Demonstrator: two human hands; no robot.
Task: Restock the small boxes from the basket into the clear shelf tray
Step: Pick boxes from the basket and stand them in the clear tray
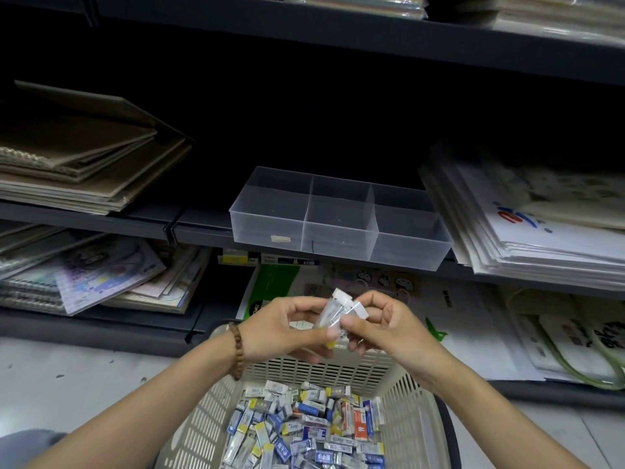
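Two hands meet above the far rim of the basket [416,411] and hold together a little bundle of small boxes [338,311]: the left hand [287,328] has its fingers curled round the bundle from the left, and the right hand [382,330] pinches it from the right with thumb and fingers. At least two white box ends show at the top; the exact count I cannot tell. One bead bracelet [237,353] sits on the left wrist. Below the hands the cream plastic basket holds a loose heap of boxes [304,431], several dozen, mostly blue, white and yellow, a few orange. Beyond the hands, on the dark shelf [199,228], stands one clear tray [338,218] with six compartments, in two rows of three; one small label [281,239] is on its front wall. One stack of brown notebooks [84,164] lies left of the tray, one stack of white paper bags [541,238] right of it. The pale floor [67,374] shows beside the basket.
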